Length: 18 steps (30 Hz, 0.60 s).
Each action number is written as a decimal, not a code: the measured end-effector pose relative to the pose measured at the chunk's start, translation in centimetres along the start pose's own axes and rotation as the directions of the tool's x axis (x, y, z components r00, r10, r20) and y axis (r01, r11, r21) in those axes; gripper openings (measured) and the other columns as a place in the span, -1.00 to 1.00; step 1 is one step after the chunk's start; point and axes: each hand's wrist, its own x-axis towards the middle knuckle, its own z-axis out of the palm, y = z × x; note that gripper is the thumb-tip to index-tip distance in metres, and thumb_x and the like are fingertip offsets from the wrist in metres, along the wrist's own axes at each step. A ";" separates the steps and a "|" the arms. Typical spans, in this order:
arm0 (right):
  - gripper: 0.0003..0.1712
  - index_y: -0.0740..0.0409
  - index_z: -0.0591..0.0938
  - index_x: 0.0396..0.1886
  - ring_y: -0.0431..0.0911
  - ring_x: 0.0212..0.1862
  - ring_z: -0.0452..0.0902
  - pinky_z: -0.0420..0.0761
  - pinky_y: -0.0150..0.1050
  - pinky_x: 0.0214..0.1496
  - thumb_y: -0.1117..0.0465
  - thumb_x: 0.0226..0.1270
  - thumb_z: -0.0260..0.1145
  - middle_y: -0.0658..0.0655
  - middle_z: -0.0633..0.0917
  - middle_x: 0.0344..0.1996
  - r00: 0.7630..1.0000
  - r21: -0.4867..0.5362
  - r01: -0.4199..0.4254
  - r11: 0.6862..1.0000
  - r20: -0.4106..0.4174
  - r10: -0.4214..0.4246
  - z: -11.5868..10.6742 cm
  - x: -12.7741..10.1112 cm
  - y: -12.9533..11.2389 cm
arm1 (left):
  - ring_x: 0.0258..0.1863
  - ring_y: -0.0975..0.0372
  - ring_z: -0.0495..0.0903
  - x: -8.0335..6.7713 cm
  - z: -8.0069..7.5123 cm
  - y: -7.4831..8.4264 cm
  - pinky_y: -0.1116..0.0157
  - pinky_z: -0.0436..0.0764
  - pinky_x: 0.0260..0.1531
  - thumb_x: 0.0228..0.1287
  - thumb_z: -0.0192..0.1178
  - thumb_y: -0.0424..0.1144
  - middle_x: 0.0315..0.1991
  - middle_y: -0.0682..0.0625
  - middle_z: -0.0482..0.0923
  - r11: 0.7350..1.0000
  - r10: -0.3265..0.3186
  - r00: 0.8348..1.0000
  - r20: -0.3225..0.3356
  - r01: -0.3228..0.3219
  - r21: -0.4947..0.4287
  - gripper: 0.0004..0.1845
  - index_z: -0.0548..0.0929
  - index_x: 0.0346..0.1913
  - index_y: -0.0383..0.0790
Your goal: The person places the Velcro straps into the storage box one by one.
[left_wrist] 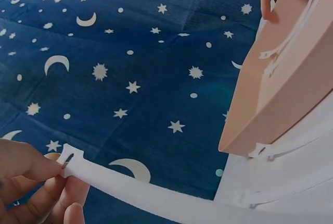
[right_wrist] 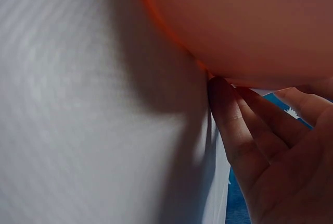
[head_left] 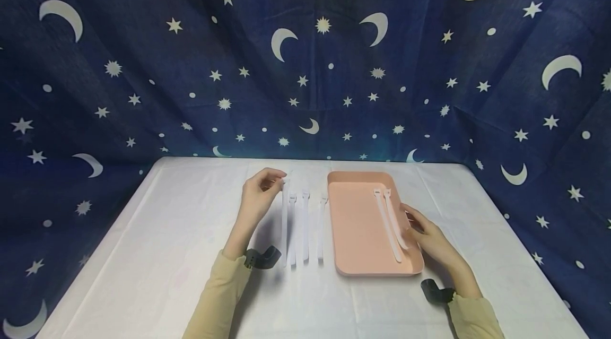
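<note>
A white strap (head_left: pixel 285 222), slotted at its head like a reusable cable tie, is pinched at its far end between the thumb and fingertips of the left hand (head_left: pixel 258 194); in the left wrist view the slotted tab (left_wrist: pixel 71 159) is seen caught between the curled fingers (left_wrist: pixel 31 168), with the band trailing away toward the table. The strap's long axis runs from the hand back toward the person, nearly parallel to three further white straps (head_left: pixel 305 225) lying flat just beside it on the white tablecloth (head_left: pixel 167 254). The pink tray (head_left: pixel 355 233) lies to the right of the held strap, with those three loose straps between them, so the strap would have to be carried rightward across them to reach it. Two straps (head_left: pixel 391 222) are already laid in the tray, near its right wall and slightly angled. The right hand (head_left: pixel 427 235) is placed against the tray's right rim; in the right wrist view its fingers (right_wrist: pixel 244 130) are seen fairly straight and pressed to the tray's outer wall rather than wrapped round anything. The left hand is the nearer to the loose straps, the right the nearer to the tray. A dark blue cloth with moons and stars (head_left: pixel 305 63) is hung behind the table.
</note>
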 end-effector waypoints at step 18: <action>-0.28 0.10 0.10 0.51 0.41 0.38 0.17 0.23 0.32 0.34 0.20 0.42 0.10 0.45 0.27 0.38 1.000 -0.005 0.008 1.000 0.001 -0.008 0.0 -0.1 -0.1 | -0.39 0.26 0.59 -0.6 -0.3 1.4 0.48 0.55 -0.29 0.20 0.19 -0.43 -0.37 -0.13 0.66 0.999 0.040 0.998 0.044 -0.039 -0.013 -0.83 0.71 -0.19 -0.20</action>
